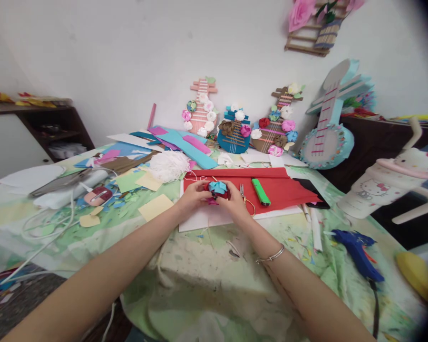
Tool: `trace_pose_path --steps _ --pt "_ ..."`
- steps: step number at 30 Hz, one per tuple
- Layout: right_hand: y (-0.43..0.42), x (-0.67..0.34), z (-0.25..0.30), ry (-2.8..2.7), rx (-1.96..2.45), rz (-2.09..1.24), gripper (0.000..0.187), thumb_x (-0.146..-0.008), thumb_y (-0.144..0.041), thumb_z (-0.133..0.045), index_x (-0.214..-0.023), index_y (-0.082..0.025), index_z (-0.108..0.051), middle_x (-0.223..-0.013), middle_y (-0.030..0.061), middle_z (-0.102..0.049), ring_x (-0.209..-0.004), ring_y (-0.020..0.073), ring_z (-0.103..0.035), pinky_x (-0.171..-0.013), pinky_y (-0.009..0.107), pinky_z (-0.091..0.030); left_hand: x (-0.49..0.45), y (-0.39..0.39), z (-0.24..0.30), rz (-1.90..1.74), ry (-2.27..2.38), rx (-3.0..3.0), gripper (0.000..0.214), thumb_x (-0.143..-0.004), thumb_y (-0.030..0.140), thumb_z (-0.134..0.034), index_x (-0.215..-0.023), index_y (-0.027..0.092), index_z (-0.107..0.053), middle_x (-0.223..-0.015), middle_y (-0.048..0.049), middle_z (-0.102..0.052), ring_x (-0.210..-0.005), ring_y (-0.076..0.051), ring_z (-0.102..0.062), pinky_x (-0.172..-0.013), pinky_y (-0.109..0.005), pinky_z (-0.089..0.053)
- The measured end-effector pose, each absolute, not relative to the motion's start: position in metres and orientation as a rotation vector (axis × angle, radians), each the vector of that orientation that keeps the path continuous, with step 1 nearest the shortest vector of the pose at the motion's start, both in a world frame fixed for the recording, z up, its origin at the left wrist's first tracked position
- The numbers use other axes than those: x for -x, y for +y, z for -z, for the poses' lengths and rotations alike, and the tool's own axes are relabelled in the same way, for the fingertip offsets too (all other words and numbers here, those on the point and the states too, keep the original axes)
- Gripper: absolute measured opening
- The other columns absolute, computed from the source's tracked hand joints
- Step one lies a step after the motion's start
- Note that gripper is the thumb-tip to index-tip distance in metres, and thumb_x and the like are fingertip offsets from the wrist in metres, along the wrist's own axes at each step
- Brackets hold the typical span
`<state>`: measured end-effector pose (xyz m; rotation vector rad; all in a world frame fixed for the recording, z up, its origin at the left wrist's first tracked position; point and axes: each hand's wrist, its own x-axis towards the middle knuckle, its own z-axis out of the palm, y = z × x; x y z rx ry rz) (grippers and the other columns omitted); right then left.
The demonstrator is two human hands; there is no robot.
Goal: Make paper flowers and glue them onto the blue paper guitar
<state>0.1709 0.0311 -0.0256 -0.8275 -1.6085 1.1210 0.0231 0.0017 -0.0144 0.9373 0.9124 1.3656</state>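
Note:
Both my hands meet over the middle of the table. My left hand [192, 195] and my right hand [235, 202] are closed round a small paper craft piece [218, 188], dark red with a light blue folded flower on top. They hold it just above a sheet of red paper [281, 187] that lies on a white board [214, 219]. A silver bracelet sits on my right wrist. A small pair of scissors [241, 191] lies right beside my right hand.
A green marker [261, 192] lies on the red paper. A blue glue gun [358, 251] sits at the right, near a white cat-faced cup [381, 186]. Paper guitars [235, 130] lean on the wall. Coloured paper scraps, a ball of white string [168, 166] and cables lie left.

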Motion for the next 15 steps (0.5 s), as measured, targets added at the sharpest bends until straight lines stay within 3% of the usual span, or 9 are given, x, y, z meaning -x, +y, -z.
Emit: trace_pose_path --steps 7,15 --pt "0.034 -0.176 0.012 -1.198 0.724 -1.536 0.037 -0.065 -0.036 -0.065 -0.1 -0.024 -0.06 -0.111 0.005 -0.063 -0.098 0.0213 -0.06 -0.077 0.035 -0.052 -0.02 0.004 0.012 -1.452 0.947 -0.844 0.046 -0.054 0.009 -0.074 -0.098 0.015 -0.062 -0.086 -0.0029 -0.067 -0.07 -0.013 -0.063 -0.069 -0.029 -0.051" --pt "0.034 -0.178 0.009 -1.017 0.676 -1.617 0.033 -0.063 -0.039 -0.073 -0.09 -0.022 -0.063 -0.102 0.0059 -0.065 -0.094 0.0219 -0.063 -0.086 0.042 -0.052 -0.019 0.005 0.012 -1.514 0.957 -0.828 0.044 -0.052 0.013 -0.078 -0.093 0.013 -0.064 -0.092 -0.0041 -0.068 -0.08 -0.015 -0.065 -0.074 -0.028 -0.05"
